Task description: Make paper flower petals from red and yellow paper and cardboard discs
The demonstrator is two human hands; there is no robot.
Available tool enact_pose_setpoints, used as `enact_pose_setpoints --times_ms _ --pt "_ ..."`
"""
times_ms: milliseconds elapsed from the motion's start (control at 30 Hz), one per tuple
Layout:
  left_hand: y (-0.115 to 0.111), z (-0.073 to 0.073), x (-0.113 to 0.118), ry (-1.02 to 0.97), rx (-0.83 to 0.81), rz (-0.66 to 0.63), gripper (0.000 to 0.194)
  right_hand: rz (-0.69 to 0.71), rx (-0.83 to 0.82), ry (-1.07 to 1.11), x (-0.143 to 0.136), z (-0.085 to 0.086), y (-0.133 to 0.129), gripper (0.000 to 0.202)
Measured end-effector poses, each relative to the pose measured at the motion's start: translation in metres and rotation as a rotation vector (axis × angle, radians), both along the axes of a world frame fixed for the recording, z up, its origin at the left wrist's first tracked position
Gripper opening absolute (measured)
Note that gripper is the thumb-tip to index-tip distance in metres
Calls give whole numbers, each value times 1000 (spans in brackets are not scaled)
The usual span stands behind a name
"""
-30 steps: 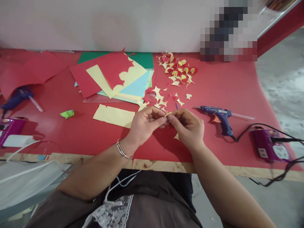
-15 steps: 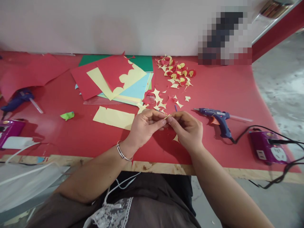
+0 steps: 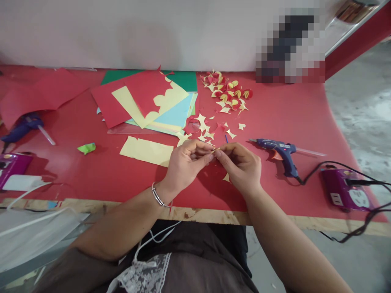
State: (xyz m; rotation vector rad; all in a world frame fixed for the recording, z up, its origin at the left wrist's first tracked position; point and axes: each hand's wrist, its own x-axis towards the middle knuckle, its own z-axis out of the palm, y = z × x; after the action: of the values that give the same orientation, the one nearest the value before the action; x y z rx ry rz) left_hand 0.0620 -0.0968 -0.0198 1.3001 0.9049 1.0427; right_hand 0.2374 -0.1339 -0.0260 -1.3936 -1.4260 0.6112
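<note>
My left hand (image 3: 186,162) and my right hand (image 3: 241,165) meet above the red table (image 3: 290,118), fingertips pinched together on a small folded yellow paper piece (image 3: 214,150). Most of that piece is hidden by my fingers. A yellow scrap (image 3: 226,178) lies on the table under my right hand. Just beyond my hands lie several star-shaped yellow and red paper offcuts (image 3: 204,128). A yellow paper strip (image 3: 146,150) lies left of my left hand.
A blue glue gun (image 3: 279,151) lies to the right, its cord running to a purple power strip (image 3: 345,189). A pile of folded red-and-yellow petals (image 3: 227,91) sits at the back. Coloured paper sheets (image 3: 149,101) are stacked centre-left. Another glue gun (image 3: 23,126) and a green scrap (image 3: 86,147) lie left.
Both hands stay pinched on the small paper piece with only slight finger movement. The view has shifted a little.
</note>
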Motion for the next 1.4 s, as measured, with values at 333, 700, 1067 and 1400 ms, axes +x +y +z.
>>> enact_pose_setpoints --times_ms 333,700,1067,1400 --pt "-2 -4 -1 137 52 11 21 -25 12 -25 0 -1 1 22" --pt "-1 2 -3 147 92 9 16 -11 -22 4 0 -6 1 24" --pt "1 0 -3 113 15 -1 19 -7 -1 -15 0 -4 1 23" --pt "2 2 -3 42 -51 25 24 -14 8 -12 0 -2 0 20"
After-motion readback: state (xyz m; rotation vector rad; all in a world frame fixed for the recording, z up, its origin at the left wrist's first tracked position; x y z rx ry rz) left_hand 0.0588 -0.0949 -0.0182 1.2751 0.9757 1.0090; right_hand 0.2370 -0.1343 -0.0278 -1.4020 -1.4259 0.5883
